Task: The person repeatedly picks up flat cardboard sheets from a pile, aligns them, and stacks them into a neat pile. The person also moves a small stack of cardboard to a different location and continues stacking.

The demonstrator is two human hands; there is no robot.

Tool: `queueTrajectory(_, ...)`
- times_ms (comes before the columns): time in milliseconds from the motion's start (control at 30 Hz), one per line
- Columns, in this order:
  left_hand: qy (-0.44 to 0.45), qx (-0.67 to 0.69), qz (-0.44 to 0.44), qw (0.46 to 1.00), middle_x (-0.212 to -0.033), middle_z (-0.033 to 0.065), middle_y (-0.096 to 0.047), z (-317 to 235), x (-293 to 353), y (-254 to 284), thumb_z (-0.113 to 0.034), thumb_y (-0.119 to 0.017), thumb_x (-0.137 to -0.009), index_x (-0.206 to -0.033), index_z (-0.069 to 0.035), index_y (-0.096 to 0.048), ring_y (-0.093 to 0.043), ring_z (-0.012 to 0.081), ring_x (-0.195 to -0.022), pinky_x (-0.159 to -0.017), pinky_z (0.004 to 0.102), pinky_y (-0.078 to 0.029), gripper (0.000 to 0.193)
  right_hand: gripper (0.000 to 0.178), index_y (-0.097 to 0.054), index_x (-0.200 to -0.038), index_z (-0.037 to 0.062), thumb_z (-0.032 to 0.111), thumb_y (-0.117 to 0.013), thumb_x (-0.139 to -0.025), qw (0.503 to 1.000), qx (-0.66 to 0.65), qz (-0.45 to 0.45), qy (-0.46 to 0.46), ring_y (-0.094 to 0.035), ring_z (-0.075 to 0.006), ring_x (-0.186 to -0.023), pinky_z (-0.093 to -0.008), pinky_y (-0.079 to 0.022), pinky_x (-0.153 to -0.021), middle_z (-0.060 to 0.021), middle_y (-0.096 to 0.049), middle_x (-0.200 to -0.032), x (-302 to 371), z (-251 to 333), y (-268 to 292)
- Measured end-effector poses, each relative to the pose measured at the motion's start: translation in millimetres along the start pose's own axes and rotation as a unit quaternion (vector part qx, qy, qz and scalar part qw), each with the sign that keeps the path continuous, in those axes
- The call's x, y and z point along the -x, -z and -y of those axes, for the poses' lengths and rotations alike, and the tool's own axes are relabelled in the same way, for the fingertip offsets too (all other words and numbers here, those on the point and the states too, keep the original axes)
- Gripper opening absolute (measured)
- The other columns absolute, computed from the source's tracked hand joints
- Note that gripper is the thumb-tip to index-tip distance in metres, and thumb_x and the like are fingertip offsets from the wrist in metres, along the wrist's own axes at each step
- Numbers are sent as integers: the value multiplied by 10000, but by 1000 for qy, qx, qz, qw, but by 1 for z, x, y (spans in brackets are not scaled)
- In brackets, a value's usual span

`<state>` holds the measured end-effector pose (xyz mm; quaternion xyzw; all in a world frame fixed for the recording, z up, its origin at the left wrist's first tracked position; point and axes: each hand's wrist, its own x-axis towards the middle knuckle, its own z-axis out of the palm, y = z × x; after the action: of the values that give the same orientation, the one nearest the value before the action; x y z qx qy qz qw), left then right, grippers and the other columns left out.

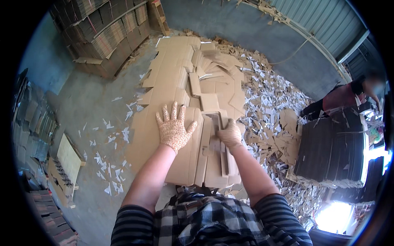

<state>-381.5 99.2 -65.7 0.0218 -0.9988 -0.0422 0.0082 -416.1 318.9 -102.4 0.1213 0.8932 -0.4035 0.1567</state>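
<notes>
My left hand [174,130], in a spotted glove, lies flat with fingers spread on a large brown die-cut cardboard sheet [143,135]. To its right, my gloved right hand [230,134] is closed round a narrow cardboard strip [223,118] at the right side of the sheets. Part of that strip is hidden under the fingers. Between my hands, creased flaps and slots [207,141] show in the cardboard. Beyond them, more flat sheets [170,61] overlap, with fanned, slightly blurred cardboard pieces [211,65] at the far right of the pile.
White and brown scraps [266,98] cover the floor on the right. A tall cardboard stack [332,147] stands there, with another person [344,96] behind it. Bundled cardboard [111,41] fills the far left. A wooden pallet [67,164] and more stacks [35,119] stand at left.
</notes>
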Motion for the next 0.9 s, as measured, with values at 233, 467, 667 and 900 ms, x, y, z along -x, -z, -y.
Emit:
queueTrajectory(233, -6, 16, -9, 1000, -1640, 148, -262, -3, -5, -1, -607, -488, -958, -1547, -105, -371, -222, 452, -1491, -1187, 661, -138, 783, 639, -553, -1298, -61, 213, -817, -785, 966, -249, 56, 32, -689, -257, -985, -343, -570, -823, -183, -691, -1092, 5, -15, -41)
queueTrajectory(467, -6, -3, -8, 1000, -1637, 146, -267, 2, -1, 0, -606, -486, -956, -1546, -105, -376, -226, 448, -1490, -1187, 659, -138, 782, 131, -663, -852, 65, 193, -682, -834, 971, -214, -98, 51, -562, -132, -559, -274, -462, -523, -34, -622, -711, -43, -17, 100)
queueTrajectory(667, -18, 21, -17, 999, -1638, 148, -263, -7, -7, -6, -609, -482, -957, -1549, -112, -374, -220, 444, -1493, -1188, 656, -136, 780, 370, -668, -1049, -4, 230, -819, -806, 924, 43, -375, 52, -696, -283, -753, -387, -557, -683, -147, -720, -860, -72, -140, 279)
queueTrajectory(900, 3, -2, -12, 1000, -1631, 154, -272, 3, -3, -11, -604, -491, -959, -1544, -115, -373, -221, 450, -1490, -1177, 671, -156, 771, 677, -533, -1398, 32, 279, -814, -833, 989, -68, 21, 130, -684, -249, -998, -351, -572, -838, -138, -658, -1254, -2, -66, 62)
